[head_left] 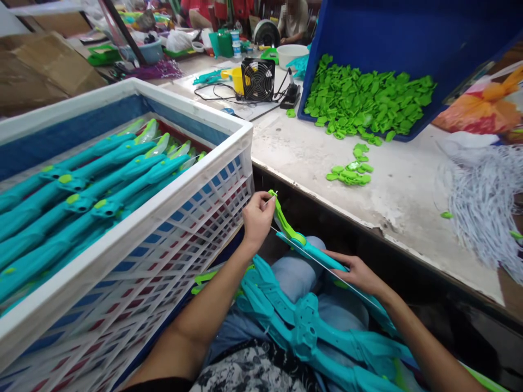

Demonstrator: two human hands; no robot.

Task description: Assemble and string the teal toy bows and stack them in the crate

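Note:
A teal toy bow (pixel 316 254) with a bright green curved tip (pixel 285 222) lies slantwise above my lap. At the tip's end my left hand (pixel 258 216) is closed in a pinch on the white string (pixel 273 228). The string runs from there down along the bow toward the right. My right hand (pixel 357 272) is wrapped round the teal limb, its fingers partly hidden behind it. More teal bow pieces (pixel 306 321) rest across my legs below, with green parts showing at their ends.
To the left stands a white crate (pixel 196 201) with several teal bows (pixel 102 179) laid side by side. On the table (pixel 286 147) a tipped blue bin (pixel 368 32) spills green pieces (pixel 368 98). White strings (pixel 482 190) lie at right; a black fan (pixel 258 80) stands behind. People sit farther back.

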